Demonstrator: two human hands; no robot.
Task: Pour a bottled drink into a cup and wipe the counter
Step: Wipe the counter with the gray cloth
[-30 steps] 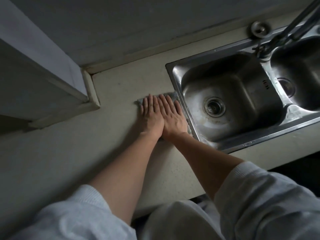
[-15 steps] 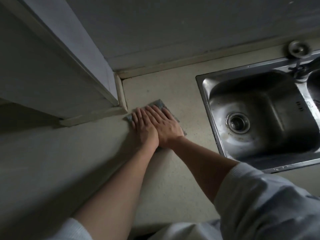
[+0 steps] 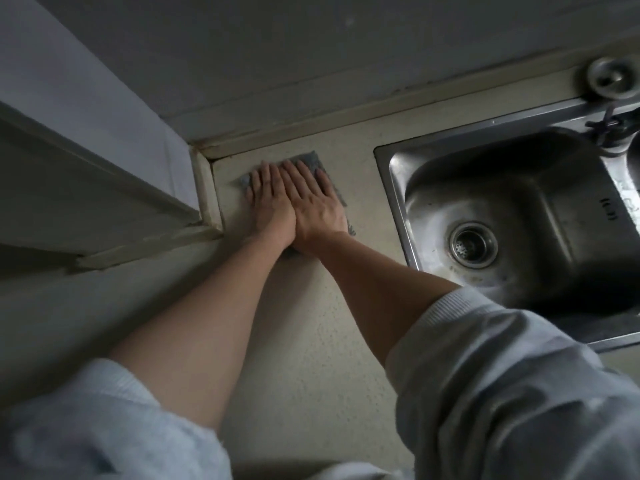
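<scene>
Head view: we look down along both bare forearms, stretched out over the pale counter (image 3: 304, 341).
Left hand (image 3: 272, 202): flat, fingers straight and together, pressing on the grey cloth (image 3: 311, 160); we curl round nothing.
Right hand (image 3: 317, 206): also flat with straight fingers, touching the left hand's side, pressing the same cloth.
Cloth: spread on the counter near the back corner, mostly hidden under our hands, apart from the sink (image 3: 389, 188).
Sink: steel basin at right, with the drain (image 3: 473, 244) in its floor.
</scene>
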